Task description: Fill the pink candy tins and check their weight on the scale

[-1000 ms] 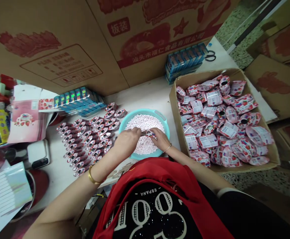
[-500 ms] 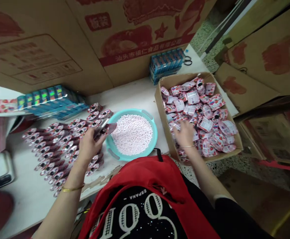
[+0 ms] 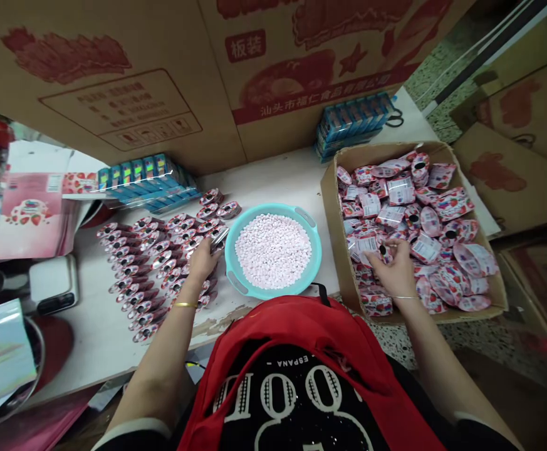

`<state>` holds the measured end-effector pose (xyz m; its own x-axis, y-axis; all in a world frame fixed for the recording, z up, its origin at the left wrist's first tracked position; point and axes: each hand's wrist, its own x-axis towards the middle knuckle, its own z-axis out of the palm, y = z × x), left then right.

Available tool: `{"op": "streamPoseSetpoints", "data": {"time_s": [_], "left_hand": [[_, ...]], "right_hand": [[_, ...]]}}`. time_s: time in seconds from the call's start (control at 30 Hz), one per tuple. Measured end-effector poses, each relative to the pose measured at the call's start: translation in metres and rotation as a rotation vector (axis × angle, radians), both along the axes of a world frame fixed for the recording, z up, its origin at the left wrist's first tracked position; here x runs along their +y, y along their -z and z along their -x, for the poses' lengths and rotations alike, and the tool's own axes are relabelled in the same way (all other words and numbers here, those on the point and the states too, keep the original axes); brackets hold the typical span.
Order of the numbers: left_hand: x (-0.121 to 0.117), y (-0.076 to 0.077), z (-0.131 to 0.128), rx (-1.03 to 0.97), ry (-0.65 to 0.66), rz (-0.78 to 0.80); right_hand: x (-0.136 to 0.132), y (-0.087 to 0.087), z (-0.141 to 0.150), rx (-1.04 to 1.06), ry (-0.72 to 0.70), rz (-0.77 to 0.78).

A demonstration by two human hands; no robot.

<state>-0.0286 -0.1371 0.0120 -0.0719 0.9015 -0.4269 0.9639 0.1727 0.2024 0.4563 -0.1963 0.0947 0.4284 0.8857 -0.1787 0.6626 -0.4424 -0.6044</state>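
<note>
My left hand [image 3: 202,262] is closed at the right end of the rows of upright pink strawberry-print packets [image 3: 153,266], beside the bowl. A small shiny, silvery thing [image 3: 220,239] sticks out from its fingers toward the rim; its kind is unclear. The turquoise bowl [image 3: 317,250] holds many small pale pink candies [image 3: 273,252]. Inside the cardboard box [image 3: 332,216] on the right, my right hand [image 3: 395,272] has thumb and fingers around a strawberry-print packet [image 3: 386,254] with a dark round hole. Similar packets [image 3: 426,247] lie loosely heaped around it.
Large cartons [image 3: 160,75] wall off the back of the table. Blue packs [image 3: 146,181] stand left and more blue packs [image 3: 353,122] right, near scissors [image 3: 395,118]. Farther left are pink printed sheets [image 3: 33,207], a white device [image 3: 53,282] and a red pot [image 3: 57,347].
The view has swung left. My left hand has gone from over the bowl's edge to the packet rows. My right hand has closed around a packet in the box.
</note>
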Motion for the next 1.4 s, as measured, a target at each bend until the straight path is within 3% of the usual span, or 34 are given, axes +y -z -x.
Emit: {"op": "streamPoseSetpoints", "data": {"time_s": [0.07,0.1,0.2,0.3,0.4,0.47,0.6,0.7,0.8,0.93,1.03,1.23,1.4], "left_hand": [[0.000,-0.001,-0.001,-0.007,-0.005,-0.041],[-0.001,-0.003,-0.002,-0.006,-0.013,-0.069],[-0.002,-0.013,-0.014,-0.036,0.018,-0.141],[0.000,-0.011,-0.047,-0.150,0.197,-0.105],[0.008,0.010,-0.092,-0.222,0.336,-0.036],[0.013,0.028,-0.118,-0.244,0.380,-0.005],[0.004,0.054,-0.149,-0.323,0.460,0.062],[-0.017,0.058,-0.159,-0.407,0.505,0.116],[-0.038,0.054,-0.164,-0.494,0.512,0.161],[-0.047,0.040,-0.160,-0.599,0.477,0.188],[-0.040,0.020,-0.144,-0.652,0.445,0.175],[-0.013,-0.042,-0.112,-0.681,0.466,0.107],[0.006,-0.090,-0.125,-0.416,0.639,0.108]], "right_hand": [[0.007,-0.019,0.010,0.184,0.000,-0.110],[0.010,-0.029,0.018,0.312,-0.023,-0.079],[0.011,-0.051,0.053,0.740,-0.166,0.204],[0.000,-0.058,0.090,1.125,-0.322,0.460],[-0.013,-0.053,0.111,1.341,-0.298,0.551],[-0.019,-0.048,0.115,1.317,-0.224,0.525],[-0.019,-0.037,0.108,1.025,-0.048,0.328],[-0.015,-0.020,0.102,0.829,0.072,0.130],[-0.009,0.002,0.100,0.737,0.069,0.006],[-0.003,0.021,0.096,0.644,-0.031,-0.073],[-0.001,0.029,0.092,0.510,-0.122,-0.084],[0.004,0.039,0.101,0.247,-0.423,-0.139],[0.008,0.048,0.126,0.274,-0.562,-0.147]]}}
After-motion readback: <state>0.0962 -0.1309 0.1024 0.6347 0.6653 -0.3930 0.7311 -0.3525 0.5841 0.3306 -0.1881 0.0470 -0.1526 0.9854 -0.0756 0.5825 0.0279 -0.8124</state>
